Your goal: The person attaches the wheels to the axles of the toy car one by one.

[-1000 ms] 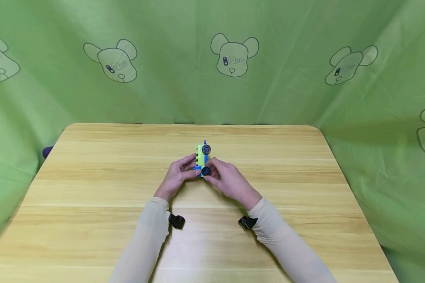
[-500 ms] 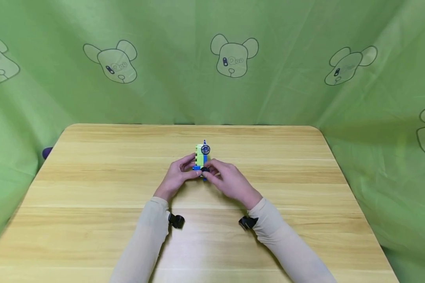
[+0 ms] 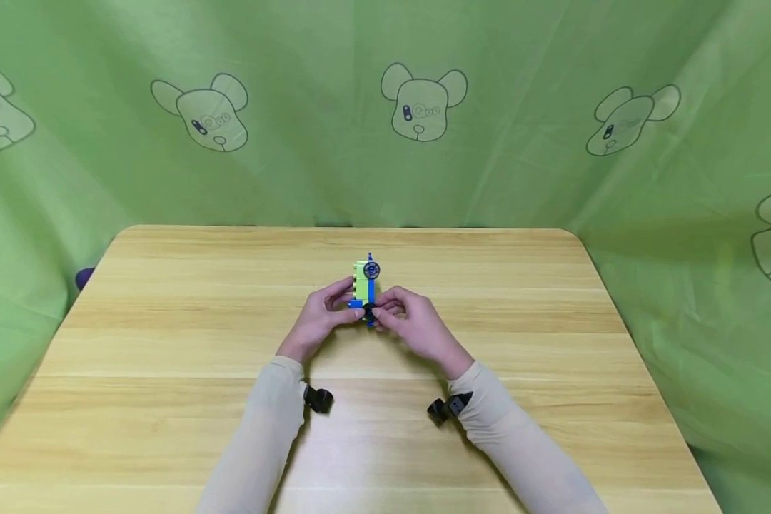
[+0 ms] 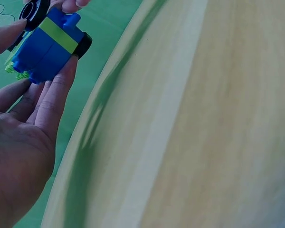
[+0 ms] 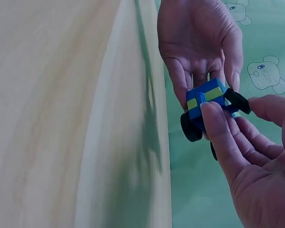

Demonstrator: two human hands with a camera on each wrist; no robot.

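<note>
A toy car of green and blue building blocks (image 3: pixel 362 282) is held upright over the table, its studs facing left. My left hand (image 3: pixel 311 321) grips its left side between thumb and fingers, as the left wrist view shows from below the blue end (image 4: pixel 45 54). My right hand (image 3: pixel 420 325) pinches the near black wheel (image 5: pixel 237 101), which sits tilted against the car's side. In the right wrist view the right thumb lies along the blue block and the index fingertip meets the wheel's edge. A second black wheel (image 3: pixel 372 270) shows at the car's far end.
The wood-grain table (image 3: pixel 186 321) stretches around both arms. Green curtains (image 3: pixel 321 171) with mouse-head outlines hang behind it and along the sides. Black wrist cameras (image 3: pixel 321 400) are strapped over the sleeves. A purple object (image 3: pixel 85 277) peeks out past the left table edge.
The near wheel has tilted from facing the head camera to slanting in the right fingers. The right hand has turned slightly, and its fingers have shifted around the wheel. The left hand keeps its grip.
</note>
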